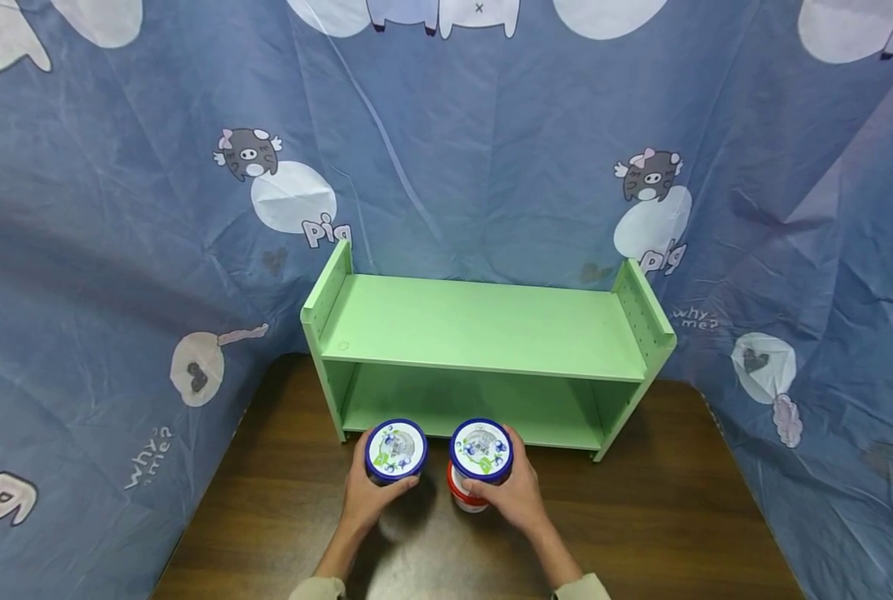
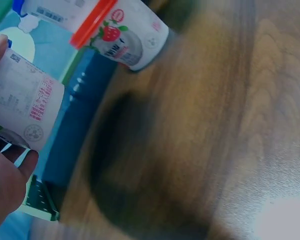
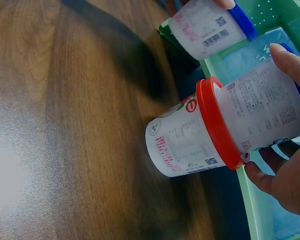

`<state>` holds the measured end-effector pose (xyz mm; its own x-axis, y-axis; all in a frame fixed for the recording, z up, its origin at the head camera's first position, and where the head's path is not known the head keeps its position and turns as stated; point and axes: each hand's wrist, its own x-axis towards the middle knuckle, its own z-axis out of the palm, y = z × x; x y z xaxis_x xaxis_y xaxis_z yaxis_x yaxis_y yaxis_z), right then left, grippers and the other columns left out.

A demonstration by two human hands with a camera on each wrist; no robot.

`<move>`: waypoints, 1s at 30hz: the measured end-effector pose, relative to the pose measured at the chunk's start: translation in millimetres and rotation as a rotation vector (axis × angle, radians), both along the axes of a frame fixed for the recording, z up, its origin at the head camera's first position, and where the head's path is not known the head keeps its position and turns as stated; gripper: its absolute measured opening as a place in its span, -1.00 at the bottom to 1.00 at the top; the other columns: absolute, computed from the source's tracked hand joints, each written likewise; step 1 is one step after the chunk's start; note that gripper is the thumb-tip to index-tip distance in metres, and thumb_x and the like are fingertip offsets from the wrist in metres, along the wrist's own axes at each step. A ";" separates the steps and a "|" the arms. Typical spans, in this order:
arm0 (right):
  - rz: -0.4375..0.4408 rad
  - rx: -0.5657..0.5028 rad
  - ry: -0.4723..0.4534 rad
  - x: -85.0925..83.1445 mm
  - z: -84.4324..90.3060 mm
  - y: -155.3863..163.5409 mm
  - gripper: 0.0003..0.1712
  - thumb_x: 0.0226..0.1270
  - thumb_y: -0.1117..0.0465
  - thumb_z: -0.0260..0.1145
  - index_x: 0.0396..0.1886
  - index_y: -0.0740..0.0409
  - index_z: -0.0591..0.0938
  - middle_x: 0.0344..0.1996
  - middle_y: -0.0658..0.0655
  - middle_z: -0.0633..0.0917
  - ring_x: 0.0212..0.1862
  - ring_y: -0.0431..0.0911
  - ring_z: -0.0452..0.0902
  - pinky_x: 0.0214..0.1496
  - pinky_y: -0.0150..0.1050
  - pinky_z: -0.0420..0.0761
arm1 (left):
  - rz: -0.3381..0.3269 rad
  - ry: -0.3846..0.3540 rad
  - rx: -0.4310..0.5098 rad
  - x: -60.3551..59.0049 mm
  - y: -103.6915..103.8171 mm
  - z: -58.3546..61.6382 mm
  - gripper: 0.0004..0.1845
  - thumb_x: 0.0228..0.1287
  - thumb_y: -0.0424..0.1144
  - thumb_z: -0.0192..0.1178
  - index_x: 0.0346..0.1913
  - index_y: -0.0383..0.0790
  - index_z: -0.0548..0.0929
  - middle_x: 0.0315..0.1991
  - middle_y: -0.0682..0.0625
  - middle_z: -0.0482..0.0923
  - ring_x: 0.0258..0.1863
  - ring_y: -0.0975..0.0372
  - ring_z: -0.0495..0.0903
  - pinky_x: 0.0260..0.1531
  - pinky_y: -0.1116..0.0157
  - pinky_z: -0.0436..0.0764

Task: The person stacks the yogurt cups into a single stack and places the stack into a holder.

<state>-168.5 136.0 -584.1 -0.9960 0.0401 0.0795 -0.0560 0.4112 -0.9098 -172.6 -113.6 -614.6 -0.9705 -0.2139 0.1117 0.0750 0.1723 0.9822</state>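
My left hand [image 1: 364,493] grips a white yogurt tub [image 1: 396,451] with a blue lid, raised above the table; its white side [image 2: 25,95] shows in the left wrist view. My right hand [image 1: 520,492] holds a second blue-lidded yogurt tub [image 1: 481,451], thumb on one side and fingers on the other. The base of this tub sits at the lid of a red-lidded yogurt tub [image 3: 182,140] with a strawberry print. That lower tub stands upright on the table, largely covered from above in the head view.
A light green two-tier shelf [image 1: 484,325] stands just beyond the hands, its lower level behind the tubs. Blue cloth [image 1: 446,167] with pig prints hangs behind and at both sides. Dark brown wooden table [image 1: 641,517] lies underneath, with glare near its front.
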 end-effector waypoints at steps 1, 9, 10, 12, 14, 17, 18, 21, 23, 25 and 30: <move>-0.001 0.002 0.004 0.0 -0.2 0.0 0.22 -0.26 -0.04 0.66 0.44 -0.08 0.20 0.19 0.20 0.56 0.17 0.08 0.50 0.20 0.09 0.48 | -0.001 0.002 -0.003 -0.3 0.2 2.2 0.17 -0.42 -0.29 0.66 0.42 0.00 0.26 0.34 -0.05 0.42 0.21 0.33 0.37 0.22 0.49 0.29; -0.013 0.004 0.034 0.0 -1.3 -0.4 0.22 -0.30 -0.04 0.68 0.42 -0.06 0.23 0.17 0.19 0.59 0.15 0.06 0.52 0.21 0.07 0.48 | 0.002 0.019 -0.063 -1.8 4.5 22.3 0.16 -0.41 -0.23 0.65 0.41 0.03 0.26 0.32 -0.09 0.44 0.23 0.15 0.42 0.28 0.08 0.35; -0.013 0.002 0.033 -0.2 -1.4 -0.4 0.22 -0.31 -0.04 0.68 0.42 -0.06 0.23 0.17 0.18 0.59 0.15 0.06 0.52 0.21 0.07 0.47 | 0.003 0.025 -0.069 -1.9 5.2 25.4 0.16 -0.41 -0.22 0.65 0.41 0.01 0.26 0.32 -0.10 0.44 0.23 0.13 0.42 0.28 0.06 0.35; -0.010 0.003 0.032 -0.3 -1.3 -0.7 0.22 -0.30 -0.04 0.68 0.42 -0.05 0.23 0.17 0.19 0.58 0.15 0.07 0.52 0.22 0.08 0.46 | 0.004 0.036 -0.075 -2.1 6.5 31.2 0.15 -0.41 -0.22 0.65 0.41 0.01 0.27 0.32 -0.11 0.44 0.23 0.11 0.43 0.28 0.05 0.35; -0.007 0.004 0.029 -0.4 -1.2 -0.9 0.22 -0.29 -0.04 0.67 0.43 -0.05 0.22 0.18 0.19 0.58 0.16 0.07 0.52 0.23 0.08 0.46 | 0.002 0.046 -0.082 -2.2 7.7 36.7 0.15 -0.41 -0.22 0.65 0.42 -0.03 0.27 0.32 -0.13 0.43 0.23 0.10 0.43 0.28 0.03 0.35; -0.007 0.002 0.027 -0.1 -1.1 -0.8 0.22 -0.29 -0.03 0.67 0.43 -0.04 0.23 0.18 0.19 0.58 0.16 0.08 0.52 0.23 0.08 0.46 | -0.013 0.061 -0.077 -1.9 8.7 44.6 0.16 -0.39 -0.24 0.65 0.43 -0.07 0.26 0.33 -0.15 0.42 0.24 0.07 0.43 0.28 0.01 0.34; -0.006 0.002 0.027 0.1 -1.1 -0.9 0.22 -0.28 -0.03 0.67 0.43 -0.04 0.22 0.18 0.20 0.58 0.16 0.08 0.52 0.23 0.08 0.47 | -0.018 0.066 -0.077 -1.6 9.0 47.3 0.16 -0.39 -0.24 0.65 0.43 -0.07 0.25 0.33 -0.15 0.42 0.24 0.07 0.43 0.28 0.00 0.34; -0.007 0.003 0.028 0.8 -0.7 -1.1 0.22 -0.28 -0.03 0.67 0.43 -0.04 0.22 0.18 0.20 0.58 0.16 0.08 0.52 0.22 0.08 0.47 | -0.028 0.078 -0.081 -1.5 9.9 55.2 0.17 -0.39 -0.25 0.64 0.43 -0.05 0.24 0.33 -0.15 0.42 0.22 0.09 0.43 0.26 0.01 0.36; -0.009 0.003 0.029 1.0 -0.8 -1.2 0.22 -0.28 -0.03 0.67 0.42 -0.05 0.22 0.18 0.20 0.58 0.16 0.07 0.52 0.22 0.08 0.47 | -0.034 0.082 -0.075 -1.5 10.7 59.3 0.17 -0.39 -0.25 0.64 0.43 -0.05 0.24 0.32 -0.14 0.43 0.20 0.10 0.43 0.25 0.02 0.36; -0.010 0.002 0.030 1.1 -0.9 -1.3 0.21 -0.28 -0.03 0.67 0.43 -0.06 0.22 0.18 0.20 0.58 0.16 0.08 0.51 0.22 0.09 0.47 | -0.034 0.081 -0.069 -2.0 12.1 63.0 0.17 -0.39 -0.25 0.65 0.43 -0.02 0.24 0.31 -0.13 0.44 0.18 0.12 0.43 0.24 0.04 0.38; -0.004 -0.001 0.028 1.1 0.0 -1.1 0.21 -0.26 -0.02 0.66 0.43 -0.03 0.21 0.19 0.21 0.57 0.17 0.09 0.51 0.22 0.11 0.48 | -0.044 0.094 -0.054 -2.2 16.1 73.0 0.17 -0.39 -0.23 0.65 0.43 0.02 0.24 0.30 -0.10 0.45 0.17 0.14 0.44 0.24 0.04 0.39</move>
